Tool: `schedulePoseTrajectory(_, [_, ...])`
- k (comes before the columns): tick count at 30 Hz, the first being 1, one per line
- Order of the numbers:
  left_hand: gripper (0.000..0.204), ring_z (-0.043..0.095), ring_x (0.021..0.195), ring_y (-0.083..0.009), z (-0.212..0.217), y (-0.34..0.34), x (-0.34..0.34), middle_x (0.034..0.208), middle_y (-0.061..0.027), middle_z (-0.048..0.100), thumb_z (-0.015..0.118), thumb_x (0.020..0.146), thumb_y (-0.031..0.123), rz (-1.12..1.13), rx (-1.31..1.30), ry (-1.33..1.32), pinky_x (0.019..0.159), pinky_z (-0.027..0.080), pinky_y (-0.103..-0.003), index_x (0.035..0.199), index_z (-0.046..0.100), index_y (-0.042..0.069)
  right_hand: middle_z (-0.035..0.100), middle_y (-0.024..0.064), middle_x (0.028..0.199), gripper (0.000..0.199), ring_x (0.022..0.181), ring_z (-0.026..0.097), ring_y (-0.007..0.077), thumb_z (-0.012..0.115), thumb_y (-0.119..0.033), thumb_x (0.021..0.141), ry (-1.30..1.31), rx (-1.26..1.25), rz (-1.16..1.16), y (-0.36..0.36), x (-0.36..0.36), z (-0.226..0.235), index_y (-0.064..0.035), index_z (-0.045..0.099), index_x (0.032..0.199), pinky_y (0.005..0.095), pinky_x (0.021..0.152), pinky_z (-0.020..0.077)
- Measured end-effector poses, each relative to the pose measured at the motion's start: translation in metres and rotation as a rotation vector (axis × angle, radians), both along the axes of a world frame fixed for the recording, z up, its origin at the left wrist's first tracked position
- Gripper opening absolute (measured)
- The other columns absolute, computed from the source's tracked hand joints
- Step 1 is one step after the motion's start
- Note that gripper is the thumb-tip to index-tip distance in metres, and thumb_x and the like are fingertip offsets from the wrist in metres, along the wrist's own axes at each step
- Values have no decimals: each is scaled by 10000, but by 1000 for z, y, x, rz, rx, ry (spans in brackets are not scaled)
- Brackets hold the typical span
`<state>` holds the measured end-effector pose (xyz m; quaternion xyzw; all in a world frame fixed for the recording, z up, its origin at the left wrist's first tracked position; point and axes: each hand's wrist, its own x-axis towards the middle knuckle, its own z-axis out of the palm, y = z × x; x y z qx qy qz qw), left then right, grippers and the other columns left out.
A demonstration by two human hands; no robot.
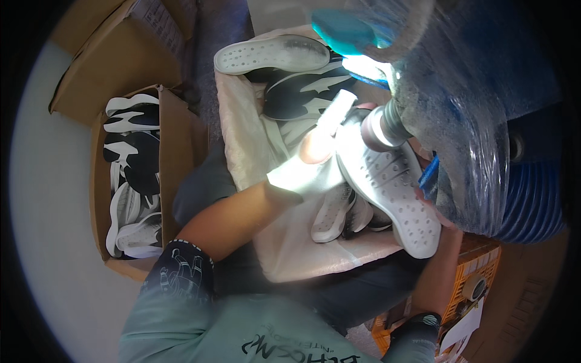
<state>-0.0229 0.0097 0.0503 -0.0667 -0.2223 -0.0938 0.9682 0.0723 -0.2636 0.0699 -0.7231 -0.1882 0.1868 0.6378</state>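
Note:
A white shoe sole with dimpled holes is held tilted, its broad end up against a round metal tool head on a machine. My left hand, in a white glove with a white-wrapped finger or thumb, is closed on the sole's left edge near that end. My right hand grips the far right side of the sole, with most of its fingers hidden behind it. Below lies a pink-lined bin with several black and white soles; one pale sole rests across its far rim.
To the left, a cardboard box holds more black and white soles. Clear plastic sheeting wraps the machine, beside a ribbed blue hose. A bright lamp shines above the sole. An orange crate stands at lower right.

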Motion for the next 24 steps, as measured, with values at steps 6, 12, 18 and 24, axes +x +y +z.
schedulePoseTrajectory(6, [583,571,1186,-293,19,-12,-3,1298,-180,583,348,1053,447,151,231,109,1056,421,-428,1367,470,-29,636,131,1121,637,976,628,215,748,-115,732,-190,35,-78,-10,13,31,11,498,1304,314,875,489])
schedulePoseTrajectory(12, [577,564,1178,-275,30,-14,-13,1292,-174,579,322,1060,436,284,477,247,1056,410,-411,1341,486,-40,640,123,1103,600,957,628,210,753,-106,735,-224,16,-80,-11,15,30,10,519,1274,314,858,492])
schedulePoseTrajectory(18, [617,580,1128,-280,33,-13,-10,1232,-183,603,248,1066,458,277,486,144,1027,424,-409,1302,512,-46,644,114,1085,563,938,628,206,759,-97,738,-130,-120,-21,-16,2,14,8,540,1245,314,840,496])
schedulePoseTrajectory(24, [684,585,1100,-283,25,-10,0,1198,-181,615,233,1046,537,484,841,104,1017,426,-407,1290,527,-31,648,105,1067,526,920,627,201,764,-88,740,37,-208,42,-23,-34,-11,7,561,1216,314,822,499])
